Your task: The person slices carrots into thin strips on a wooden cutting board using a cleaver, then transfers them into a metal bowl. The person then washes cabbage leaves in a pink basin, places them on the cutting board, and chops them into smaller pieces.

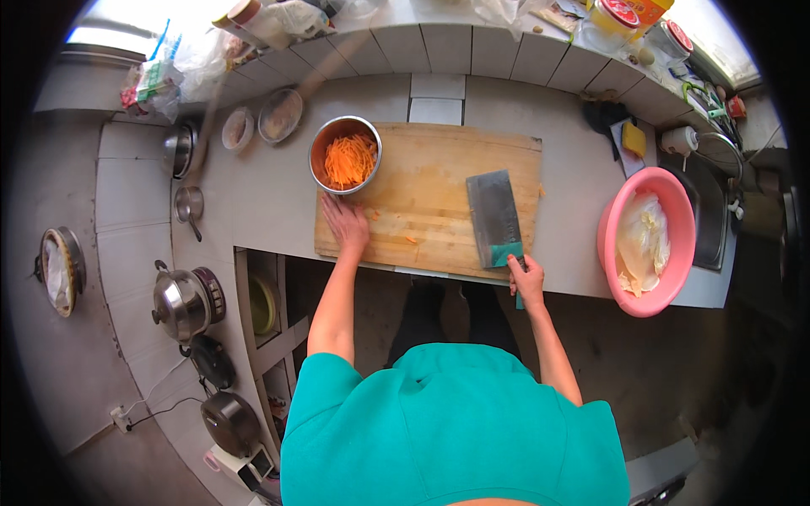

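Note:
My right hand (526, 278) grips the handle of a cleaver (492, 212), whose broad blade lies over the right part of a wooden cutting board (436, 152). On the board's left part rests my left hand (346, 222), fingers spread, just below a steel bowl (314, 166). Shredded carrot (350, 160) is heaped inside that bowl, which stands at the board's upper left corner. A few small carrot scraps (411, 240) are scattered on the board. Whether my left fingertips touch the bowl I cannot tell.
A pink basin (606, 243) holding cabbage leaves (642, 240) stands at the right, beside the sink (709, 221). Two small bowls (280, 116) are at the back left. A small saucepan (188, 203) and a lidded steel pot (182, 305) stand on the left counter. A tiled ledge (443, 49) runs behind.

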A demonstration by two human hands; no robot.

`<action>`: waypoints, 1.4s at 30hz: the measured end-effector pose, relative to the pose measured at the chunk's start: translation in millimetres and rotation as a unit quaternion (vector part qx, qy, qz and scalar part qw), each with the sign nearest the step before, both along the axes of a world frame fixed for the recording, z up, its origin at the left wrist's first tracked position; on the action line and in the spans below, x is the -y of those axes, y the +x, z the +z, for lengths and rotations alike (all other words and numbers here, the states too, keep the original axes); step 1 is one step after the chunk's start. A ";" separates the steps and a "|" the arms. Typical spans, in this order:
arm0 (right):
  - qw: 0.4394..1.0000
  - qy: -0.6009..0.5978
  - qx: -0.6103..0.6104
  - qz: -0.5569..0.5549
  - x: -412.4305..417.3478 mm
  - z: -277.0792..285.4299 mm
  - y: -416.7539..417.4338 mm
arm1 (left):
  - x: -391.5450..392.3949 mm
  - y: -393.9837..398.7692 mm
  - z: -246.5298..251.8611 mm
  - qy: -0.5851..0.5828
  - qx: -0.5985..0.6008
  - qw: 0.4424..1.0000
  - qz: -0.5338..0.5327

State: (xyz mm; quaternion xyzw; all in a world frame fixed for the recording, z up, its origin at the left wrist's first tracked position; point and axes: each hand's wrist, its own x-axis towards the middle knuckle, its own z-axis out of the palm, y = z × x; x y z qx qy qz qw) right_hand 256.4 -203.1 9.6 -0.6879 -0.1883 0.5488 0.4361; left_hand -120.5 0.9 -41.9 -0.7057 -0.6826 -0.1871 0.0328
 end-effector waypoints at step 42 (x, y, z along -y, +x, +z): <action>0.997 0.072 -0.018 -0.032 -85.7 100.2 -235.7 | -31.0 57.0 121.6 -0.037 0.190 0.946 -0.258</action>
